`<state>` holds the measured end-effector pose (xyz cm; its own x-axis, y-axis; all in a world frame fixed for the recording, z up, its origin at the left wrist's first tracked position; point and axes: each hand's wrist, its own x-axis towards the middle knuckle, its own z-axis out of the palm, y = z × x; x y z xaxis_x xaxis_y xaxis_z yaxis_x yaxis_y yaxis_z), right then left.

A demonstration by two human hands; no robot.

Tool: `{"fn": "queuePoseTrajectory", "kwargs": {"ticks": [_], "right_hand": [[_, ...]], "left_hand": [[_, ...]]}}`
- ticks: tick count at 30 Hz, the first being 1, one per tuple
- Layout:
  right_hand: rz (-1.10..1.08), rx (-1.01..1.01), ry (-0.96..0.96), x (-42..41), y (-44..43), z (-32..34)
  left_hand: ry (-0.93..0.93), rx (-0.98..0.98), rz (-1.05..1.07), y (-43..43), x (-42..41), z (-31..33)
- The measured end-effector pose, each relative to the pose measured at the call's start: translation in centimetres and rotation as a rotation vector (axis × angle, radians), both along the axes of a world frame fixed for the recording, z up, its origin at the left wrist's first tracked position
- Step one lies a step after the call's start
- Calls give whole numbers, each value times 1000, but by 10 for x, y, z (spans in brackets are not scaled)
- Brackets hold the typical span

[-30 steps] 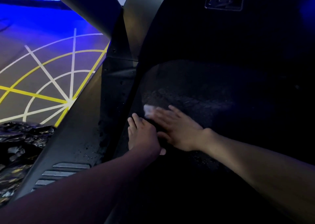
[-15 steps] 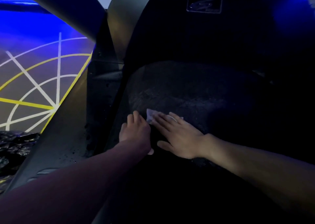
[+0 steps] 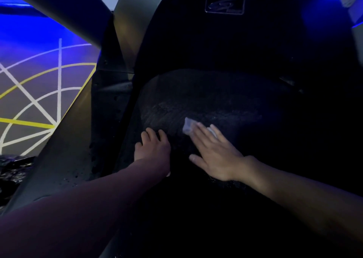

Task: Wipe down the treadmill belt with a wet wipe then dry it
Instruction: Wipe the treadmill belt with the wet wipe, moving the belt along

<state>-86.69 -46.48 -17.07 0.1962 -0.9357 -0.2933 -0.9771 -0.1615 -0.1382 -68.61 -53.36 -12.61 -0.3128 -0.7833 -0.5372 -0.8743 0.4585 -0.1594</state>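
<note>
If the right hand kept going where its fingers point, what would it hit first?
Only bare treadmill belt at first; the right hand, pressing the wet wipe, points past the left hand toward the belt's left edge. Depth is unclear.

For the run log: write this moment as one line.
phase: wiping | right hand: flat, pressing wet wipe on treadmill belt | left hand: resting on treadmill belt beside it
</note>
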Motion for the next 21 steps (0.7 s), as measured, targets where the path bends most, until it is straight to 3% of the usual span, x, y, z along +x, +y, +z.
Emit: {"fn": "queuePoseTrajectory", "kwargs": {"ticks": [3, 9, 12, 17, 21], "right_hand": [[28, -34, 61, 15, 6, 8], [-112, -28, -144, 13, -3, -2], [-217, -39, -149, -1, -8, -3], [16, -1, -128, -15, 13, -2], [-266, -39, -50, -39, 5, -3]], "left_hand": [[-7, -17, -6, -1, -3, 0], [-39, -15, -15, 0, -7, 1], [-34, 20, -180, -7, -4, 3], [-38, 127, -202, -6, -17, 0], [-84, 244, -95, -5, -35, 1]]}}
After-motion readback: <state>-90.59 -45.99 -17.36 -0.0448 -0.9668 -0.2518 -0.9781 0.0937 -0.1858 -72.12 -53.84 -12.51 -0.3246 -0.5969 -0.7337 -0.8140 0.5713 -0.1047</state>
